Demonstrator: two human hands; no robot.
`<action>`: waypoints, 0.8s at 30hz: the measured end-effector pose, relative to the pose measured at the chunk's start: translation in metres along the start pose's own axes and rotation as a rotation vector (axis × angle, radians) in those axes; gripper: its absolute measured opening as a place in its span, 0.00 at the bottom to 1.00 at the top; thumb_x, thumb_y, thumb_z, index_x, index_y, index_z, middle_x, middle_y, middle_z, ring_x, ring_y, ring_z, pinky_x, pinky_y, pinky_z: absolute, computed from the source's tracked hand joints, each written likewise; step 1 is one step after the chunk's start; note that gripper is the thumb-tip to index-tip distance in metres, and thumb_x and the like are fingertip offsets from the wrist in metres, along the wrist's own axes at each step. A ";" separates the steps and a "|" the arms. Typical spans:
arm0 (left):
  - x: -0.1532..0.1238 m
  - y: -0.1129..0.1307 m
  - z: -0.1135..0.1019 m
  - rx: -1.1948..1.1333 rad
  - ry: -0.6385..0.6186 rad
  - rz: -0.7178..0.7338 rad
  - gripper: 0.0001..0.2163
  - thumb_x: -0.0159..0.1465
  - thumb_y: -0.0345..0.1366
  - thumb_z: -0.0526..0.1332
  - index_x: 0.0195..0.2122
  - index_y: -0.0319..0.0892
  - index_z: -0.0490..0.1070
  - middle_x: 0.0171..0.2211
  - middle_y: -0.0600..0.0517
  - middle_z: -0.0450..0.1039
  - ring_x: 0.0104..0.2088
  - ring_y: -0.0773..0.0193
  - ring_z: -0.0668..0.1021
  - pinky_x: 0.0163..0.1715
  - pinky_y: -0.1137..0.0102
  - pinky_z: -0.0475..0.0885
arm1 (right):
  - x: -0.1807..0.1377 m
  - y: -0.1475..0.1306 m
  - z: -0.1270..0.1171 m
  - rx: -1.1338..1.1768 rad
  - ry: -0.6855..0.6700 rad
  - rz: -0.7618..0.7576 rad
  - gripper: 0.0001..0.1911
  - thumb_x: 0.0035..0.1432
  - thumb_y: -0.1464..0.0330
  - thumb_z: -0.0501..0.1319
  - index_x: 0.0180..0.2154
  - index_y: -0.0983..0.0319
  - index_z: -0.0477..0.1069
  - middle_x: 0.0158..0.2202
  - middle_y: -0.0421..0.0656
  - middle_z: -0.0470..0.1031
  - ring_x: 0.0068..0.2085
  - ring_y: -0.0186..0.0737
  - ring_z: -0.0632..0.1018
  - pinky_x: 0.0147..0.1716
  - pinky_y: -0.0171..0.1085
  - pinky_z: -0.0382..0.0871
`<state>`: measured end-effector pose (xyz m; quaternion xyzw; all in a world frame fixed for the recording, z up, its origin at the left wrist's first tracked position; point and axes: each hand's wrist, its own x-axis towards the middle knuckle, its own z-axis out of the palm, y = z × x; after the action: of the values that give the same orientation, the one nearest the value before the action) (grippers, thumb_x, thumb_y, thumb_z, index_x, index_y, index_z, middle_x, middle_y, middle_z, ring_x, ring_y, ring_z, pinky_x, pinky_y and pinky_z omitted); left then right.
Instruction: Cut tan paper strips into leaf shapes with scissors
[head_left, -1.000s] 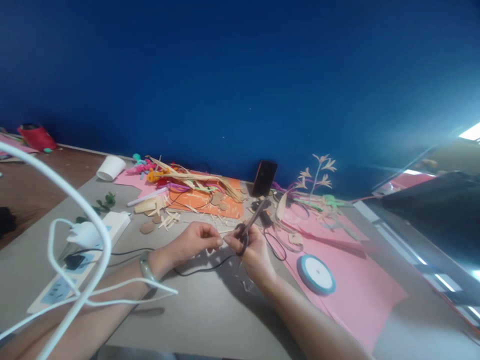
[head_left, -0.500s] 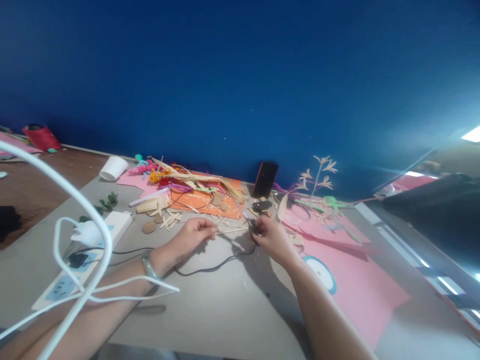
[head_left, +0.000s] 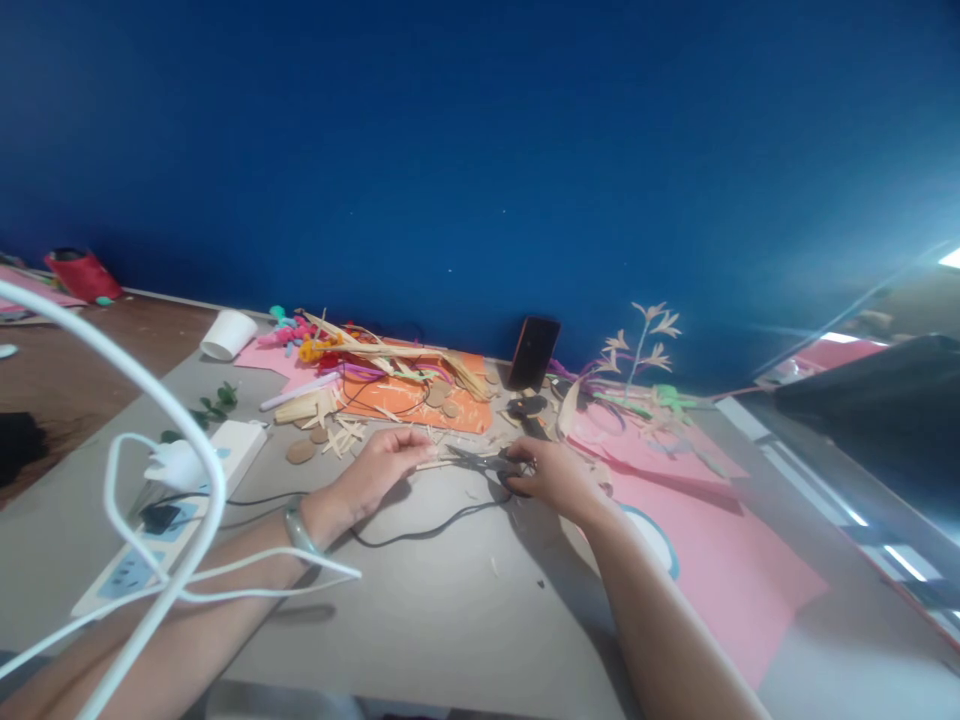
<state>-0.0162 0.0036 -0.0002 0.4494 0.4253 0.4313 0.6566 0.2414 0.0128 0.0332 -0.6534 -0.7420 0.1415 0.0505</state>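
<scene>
My right hand (head_left: 551,475) is closed around the handles of a pair of dark scissors (head_left: 472,460), whose blades point left toward my other hand. My left hand (head_left: 386,465), with a pale bangle (head_left: 300,530) on its wrist, pinches a thin pale strip (head_left: 429,464) between thumb and fingers. The blades lie close to the strip; whether they touch it I cannot tell. Just behind my hands, pale cut strips (head_left: 345,437) and brown round discs (head_left: 301,451) lie scattered by an orange sheet (head_left: 469,412).
A power strip (head_left: 236,445) and looping white cable (head_left: 187,430) lie at left. A phone (head_left: 534,352) leans on the blue wall. Pink paper (head_left: 735,560) and a stem with pale flowers (head_left: 637,345) are at right. A paper cup (head_left: 229,335) lies tipped over. A black cable (head_left: 427,535) crosses the table.
The scissors have turned in my right hand; their blades now point left, over the strip's right part. My left hand still pinches the strip, almost unmoved.
</scene>
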 end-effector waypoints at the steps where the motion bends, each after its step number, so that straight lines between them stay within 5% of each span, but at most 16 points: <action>1: 0.000 0.001 0.000 0.008 -0.013 0.013 0.11 0.52 0.40 0.67 0.26 0.38 0.69 0.19 0.58 0.62 0.20 0.77 0.62 0.20 0.79 0.56 | 0.000 0.000 0.000 0.005 0.011 -0.003 0.16 0.43 0.70 0.66 0.38 0.57 0.72 0.38 0.41 0.79 0.37 0.43 0.77 0.32 0.35 0.62; 10: -0.003 0.000 0.004 0.004 -0.074 0.000 0.12 0.51 0.41 0.66 0.29 0.37 0.68 0.23 0.53 0.71 0.18 0.75 0.66 0.18 0.77 0.60 | 0.003 0.003 0.001 -0.121 -0.039 -0.105 0.06 0.44 0.78 0.60 0.25 0.61 0.70 0.29 0.41 0.75 0.31 0.37 0.73 0.28 0.32 0.57; 15: -0.004 0.004 0.004 0.026 -0.048 0.000 0.13 0.50 0.41 0.67 0.28 0.36 0.69 0.21 0.53 0.70 0.17 0.76 0.64 0.18 0.77 0.59 | 0.000 0.003 -0.002 0.038 -0.146 -0.091 0.07 0.44 0.78 0.61 0.25 0.61 0.71 0.25 0.39 0.74 0.27 0.37 0.73 0.26 0.32 0.59; 18: -0.002 0.002 0.003 0.086 -0.066 -0.012 0.13 0.51 0.42 0.67 0.28 0.36 0.69 0.21 0.52 0.71 0.17 0.76 0.63 0.17 0.77 0.57 | -0.007 -0.004 -0.005 0.105 0.085 -0.183 0.03 0.50 0.72 0.62 0.30 0.60 0.72 0.28 0.41 0.74 0.28 0.38 0.74 0.28 0.34 0.63; 21: -0.002 -0.001 0.003 0.158 -0.105 -0.025 0.13 0.51 0.42 0.66 0.29 0.36 0.70 0.21 0.52 0.71 0.17 0.75 0.64 0.17 0.77 0.56 | -0.014 -0.021 -0.002 0.163 0.438 -0.459 0.12 0.56 0.65 0.61 0.43 0.60 0.72 0.44 0.50 0.73 0.42 0.46 0.75 0.38 0.41 0.68; 24: -0.004 0.000 0.003 0.227 -0.152 -0.017 0.12 0.52 0.42 0.65 0.27 0.37 0.71 0.19 0.54 0.69 0.17 0.74 0.63 0.17 0.76 0.55 | -0.018 -0.040 0.011 0.087 0.490 -0.767 0.14 0.58 0.67 0.60 0.48 0.60 0.70 0.52 0.52 0.70 0.51 0.49 0.71 0.48 0.47 0.64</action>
<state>-0.0143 -0.0011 0.0016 0.5484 0.4242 0.3394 0.6357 0.2029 -0.0106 0.0352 -0.3427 -0.8899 -0.0149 0.3007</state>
